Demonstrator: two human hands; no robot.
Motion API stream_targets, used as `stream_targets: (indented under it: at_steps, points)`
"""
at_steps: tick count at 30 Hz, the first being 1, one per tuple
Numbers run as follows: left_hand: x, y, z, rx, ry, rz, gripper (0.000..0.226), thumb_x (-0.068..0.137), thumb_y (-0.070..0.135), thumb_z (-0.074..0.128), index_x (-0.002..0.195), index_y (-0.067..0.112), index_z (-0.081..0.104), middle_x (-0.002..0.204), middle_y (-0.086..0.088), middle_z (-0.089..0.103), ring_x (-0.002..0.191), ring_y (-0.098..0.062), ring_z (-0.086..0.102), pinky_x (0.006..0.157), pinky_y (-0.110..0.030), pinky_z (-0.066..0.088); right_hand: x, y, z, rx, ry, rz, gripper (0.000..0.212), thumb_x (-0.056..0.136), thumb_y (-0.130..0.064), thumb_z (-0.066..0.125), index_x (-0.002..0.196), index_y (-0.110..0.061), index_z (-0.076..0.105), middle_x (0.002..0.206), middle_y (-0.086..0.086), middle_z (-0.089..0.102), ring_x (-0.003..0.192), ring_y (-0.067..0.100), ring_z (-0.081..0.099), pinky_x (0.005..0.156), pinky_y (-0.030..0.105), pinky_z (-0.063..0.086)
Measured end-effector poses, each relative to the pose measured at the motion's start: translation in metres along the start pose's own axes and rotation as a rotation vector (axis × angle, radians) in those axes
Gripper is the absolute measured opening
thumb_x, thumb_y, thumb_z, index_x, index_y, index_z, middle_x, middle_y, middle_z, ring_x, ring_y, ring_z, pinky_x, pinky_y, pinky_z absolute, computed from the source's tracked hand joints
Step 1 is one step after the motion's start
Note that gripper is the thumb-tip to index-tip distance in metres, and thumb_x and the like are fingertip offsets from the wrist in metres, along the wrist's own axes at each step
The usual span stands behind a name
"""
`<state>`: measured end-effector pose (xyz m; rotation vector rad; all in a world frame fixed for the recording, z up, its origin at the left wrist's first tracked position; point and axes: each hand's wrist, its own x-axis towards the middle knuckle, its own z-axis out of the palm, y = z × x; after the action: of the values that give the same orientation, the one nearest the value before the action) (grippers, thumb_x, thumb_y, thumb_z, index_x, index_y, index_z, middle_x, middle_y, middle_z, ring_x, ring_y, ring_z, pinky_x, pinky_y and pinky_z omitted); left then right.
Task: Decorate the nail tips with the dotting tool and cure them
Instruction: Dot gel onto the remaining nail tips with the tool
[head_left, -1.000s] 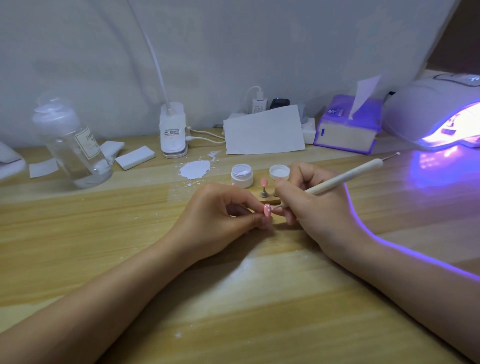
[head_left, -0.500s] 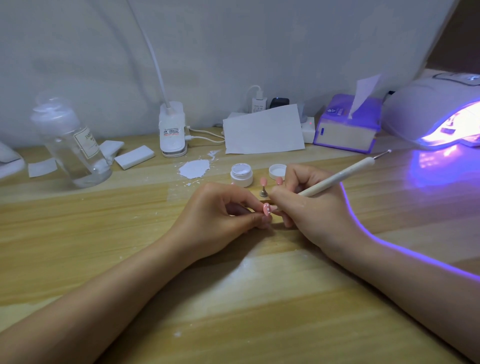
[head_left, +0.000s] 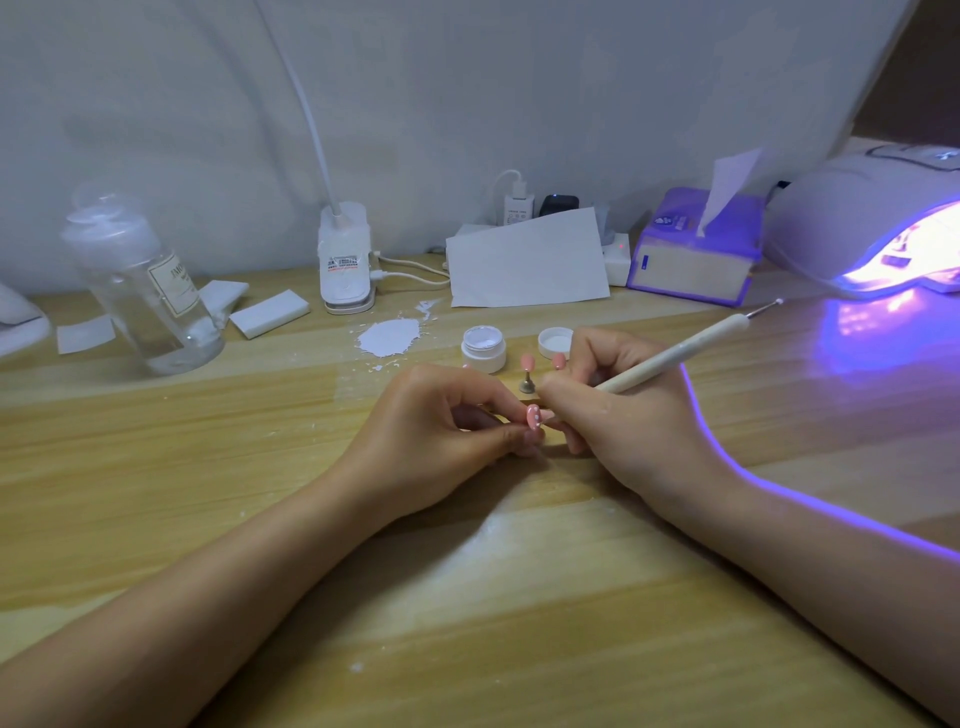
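On the wooden desk we see, far left, a clear bottle, then white pads and a lamp base by the wall. Nearer the middle lie a white smear, an open jar and its lid. Our left hand rests on the desk, fingers curled, pinching a pink nail tip with white dots. Just behind it another pink tip stands on a small holder. Our right hand grips the dotting tool, its working end meeting the held tip. Farther right sit a tissue box and the lit curing lamp, glowing violet.
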<state>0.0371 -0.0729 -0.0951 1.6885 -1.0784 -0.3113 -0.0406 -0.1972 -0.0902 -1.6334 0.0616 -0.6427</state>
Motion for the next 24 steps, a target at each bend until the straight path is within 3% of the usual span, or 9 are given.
stream_targets:
  at_steps: [12, 15, 19, 24]
  points:
    - [-0.0003, -0.0006, -0.0010, 0.027, -0.007, 0.011, 0.018, 0.074, 0.001, 0.070, 0.071, 0.019, 0.070, 0.064, 0.010, 0.070, 0.061, -0.001, 0.066, 0.054, -0.010, 0.045, -0.0005, -0.0030, 0.0015, 0.022, -0.019, 0.012, 0.038, 0.075, 0.016, 0.051, 0.049, -0.008, 0.037, 0.029, -0.007, 0.042, 0.033, -0.001, 0.042, 0.048, 0.004, 0.037]
    - [-0.0004, -0.0001, -0.0009, 0.022, -0.003, 0.007, 0.022, 0.074, 0.001, 0.070, 0.069, 0.022, 0.070, 0.065, 0.008, 0.071, 0.062, -0.003, 0.067, 0.054, -0.011, 0.046, -0.0003, -0.0028, 0.0015, 0.012, -0.022, 0.003, 0.039, 0.074, 0.018, 0.050, 0.048, -0.009, 0.038, 0.028, -0.008, 0.042, 0.036, -0.004, 0.045, 0.057, 0.002, 0.039]
    - [-0.0008, 0.0000, -0.0010, 0.014, 0.003, -0.003, 0.025, 0.074, 0.002, 0.070, 0.068, 0.026, 0.069, 0.066, 0.006, 0.071, 0.066, -0.008, 0.069, 0.055, -0.012, 0.048, 0.0000, -0.0016, 0.0007, 0.019, -0.014, 0.009, 0.038, 0.074, 0.017, 0.051, 0.049, -0.008, 0.038, 0.030, -0.008, 0.042, 0.039, -0.005, 0.048, 0.050, 0.004, 0.037]
    - [-0.0009, 0.0001, -0.0012, 0.027, 0.009, -0.002, 0.026, 0.074, 0.002, 0.070, 0.068, 0.027, 0.069, 0.068, 0.002, 0.072, 0.066, -0.011, 0.070, 0.056, -0.014, 0.049, -0.0003, 0.0008, -0.0005, -0.006, 0.012, -0.002, 0.037, 0.076, 0.012, 0.054, 0.050, -0.007, 0.037, 0.031, -0.009, 0.041, 0.036, -0.003, 0.046, 0.051, 0.007, 0.041]
